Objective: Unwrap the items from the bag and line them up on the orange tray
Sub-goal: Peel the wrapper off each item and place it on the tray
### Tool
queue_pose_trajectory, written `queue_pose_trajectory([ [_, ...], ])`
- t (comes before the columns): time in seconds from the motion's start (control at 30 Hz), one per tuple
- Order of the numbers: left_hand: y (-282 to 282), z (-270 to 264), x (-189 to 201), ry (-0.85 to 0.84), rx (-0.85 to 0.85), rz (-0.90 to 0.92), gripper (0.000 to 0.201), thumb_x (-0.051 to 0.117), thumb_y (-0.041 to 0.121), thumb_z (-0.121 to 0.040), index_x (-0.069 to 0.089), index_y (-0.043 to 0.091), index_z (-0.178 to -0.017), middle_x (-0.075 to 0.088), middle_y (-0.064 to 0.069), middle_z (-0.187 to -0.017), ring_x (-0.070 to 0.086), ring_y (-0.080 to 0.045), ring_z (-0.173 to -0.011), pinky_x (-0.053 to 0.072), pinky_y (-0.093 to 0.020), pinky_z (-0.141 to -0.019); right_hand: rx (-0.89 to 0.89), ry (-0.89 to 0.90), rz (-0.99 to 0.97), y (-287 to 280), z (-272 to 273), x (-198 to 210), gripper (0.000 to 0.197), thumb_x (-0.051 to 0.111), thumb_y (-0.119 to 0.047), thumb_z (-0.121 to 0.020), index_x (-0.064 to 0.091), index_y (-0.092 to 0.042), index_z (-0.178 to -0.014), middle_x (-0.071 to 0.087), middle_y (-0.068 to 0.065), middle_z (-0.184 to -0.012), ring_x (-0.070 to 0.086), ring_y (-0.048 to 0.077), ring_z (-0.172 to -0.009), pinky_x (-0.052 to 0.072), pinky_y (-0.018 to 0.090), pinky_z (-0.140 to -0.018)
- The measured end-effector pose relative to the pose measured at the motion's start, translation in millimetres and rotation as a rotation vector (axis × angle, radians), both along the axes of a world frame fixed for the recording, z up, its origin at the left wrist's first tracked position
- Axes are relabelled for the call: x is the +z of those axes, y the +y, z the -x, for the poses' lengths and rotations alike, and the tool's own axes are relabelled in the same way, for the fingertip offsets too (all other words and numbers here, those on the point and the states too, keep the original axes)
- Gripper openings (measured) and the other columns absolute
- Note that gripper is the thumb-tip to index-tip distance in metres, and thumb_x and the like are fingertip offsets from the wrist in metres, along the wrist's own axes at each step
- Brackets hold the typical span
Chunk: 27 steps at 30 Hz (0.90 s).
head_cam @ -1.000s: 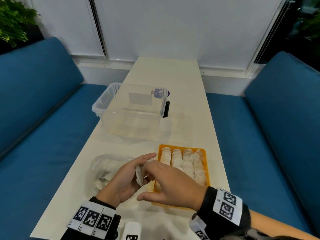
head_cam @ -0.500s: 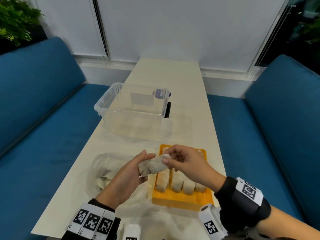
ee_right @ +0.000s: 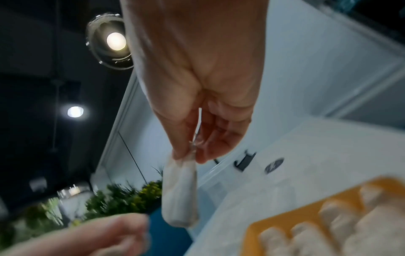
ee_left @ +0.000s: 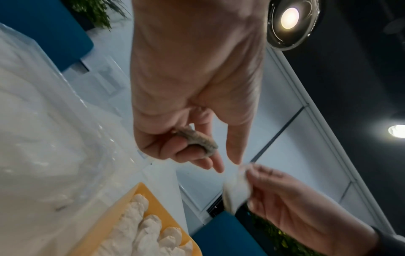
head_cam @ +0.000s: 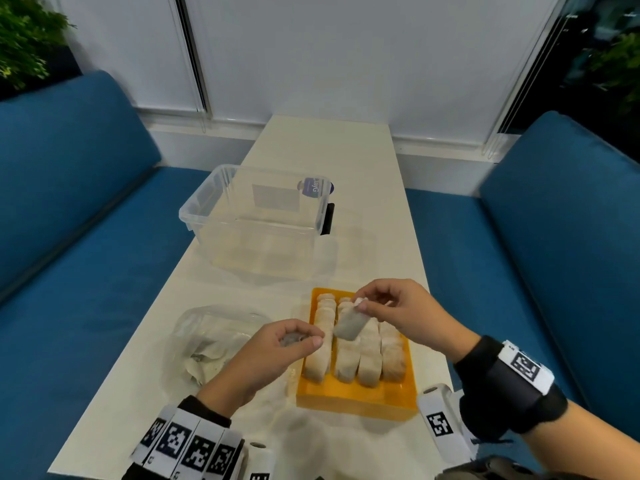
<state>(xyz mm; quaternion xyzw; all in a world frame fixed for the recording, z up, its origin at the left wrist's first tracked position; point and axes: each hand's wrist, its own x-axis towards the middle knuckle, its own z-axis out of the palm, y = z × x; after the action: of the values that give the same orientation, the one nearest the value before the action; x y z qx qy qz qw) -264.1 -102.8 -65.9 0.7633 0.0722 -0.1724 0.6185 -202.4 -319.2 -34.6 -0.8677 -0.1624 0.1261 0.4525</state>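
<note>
On the white table (head_cam: 322, 150), at six o'clock from the middle, I see the orange tray (head_cam: 353, 405) with four rows of pale wrapped-looking pieces (head_cam: 369, 358) packed side by side; a bare strip of tray floor shows along its near edge. At nine o'clock of the tray lies the clear bag (head_cam: 211, 337), slumped open, pale pieces and crumpled wrap inside. At twelve o'clock sits a clear plastic tub (head_cam: 254, 220), a black clip on its right side; I see nothing in it.

My right hand (head_cam: 405, 313) hangs above the tray's far half, thumb and forefinger pinching the twisted top of a pale piece (head_cam: 350, 325) that dangles clear of the rows below. My left hand (head_cam: 277, 351) hovers between bag and tray, fingers curled around a small grey-brown scrap (ee_left: 197, 140); the left wrist view shows it lying across the fingers. The two hands are near but apart.

The tray's right edge lies close to the table's right edge. Open tabletop runs at twelve o'clock beyond the tub; blue seats (head_cam: 69, 271) flank both long sides.
</note>
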Motion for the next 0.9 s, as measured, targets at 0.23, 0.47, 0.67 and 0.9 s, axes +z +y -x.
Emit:
queue_pose_trajectory([
  [0.23,22,9,-1,-0.033,0.129,-0.045,0.016,0.054,0.022,-0.093,0.069,0.023,-0.097,0.065,0.013,-0.093,0.055,-0.007,-0.089,0.042,-0.016,-0.070,0.169,0.065,0.570,-40,-5,-38,0.005,0.062,-0.023,-0.088,0.059,-0.027,-0.087,0.058,-0.006,-0.084,0.054,0.010,-0.078,0.040,0.014,-0.064],
  [0.47,35,18,-12,0.008,0.195,-0.003,0.016,0.055,0.016,-0.092,0.071,0.018,-0.093,0.056,0.016,-0.052,0.039,-0.011,-0.062,0.038,-0.018,-0.062,0.209,0.181,0.672,-45,-6,-66,0.009,0.063,-0.022,-0.087,0.055,-0.027,-0.087,0.051,-0.012,-0.080,0.050,0.008,-0.077,0.034,0.011,-0.059],
  [0.67,37,22,-14,0.041,0.178,0.005,0.016,0.056,0.016,-0.091,0.071,0.019,-0.094,0.057,0.000,-0.077,0.040,-0.014,-0.067,0.037,-0.020,-0.064,0.187,0.130,0.797,-39,-10,-84,0.006,0.058,-0.021,-0.089,0.056,-0.020,-0.094,0.058,0.001,-0.097,0.053,0.016,-0.086,0.036,0.013,-0.063],
  [0.9,41,21,-14,0.054,0.173,0.000,0.017,0.054,0.018,-0.092,0.070,0.017,-0.096,0.060,-0.004,-0.086,0.041,-0.015,-0.068,0.037,-0.021,-0.065,0.159,-0.084,0.935,-39,-12,-101,0.017,0.051,-0.024,-0.092,0.058,-0.018,-0.106,0.059,0.006,-0.111,0.057,0.020,-0.097,0.043,0.023,-0.077],
])
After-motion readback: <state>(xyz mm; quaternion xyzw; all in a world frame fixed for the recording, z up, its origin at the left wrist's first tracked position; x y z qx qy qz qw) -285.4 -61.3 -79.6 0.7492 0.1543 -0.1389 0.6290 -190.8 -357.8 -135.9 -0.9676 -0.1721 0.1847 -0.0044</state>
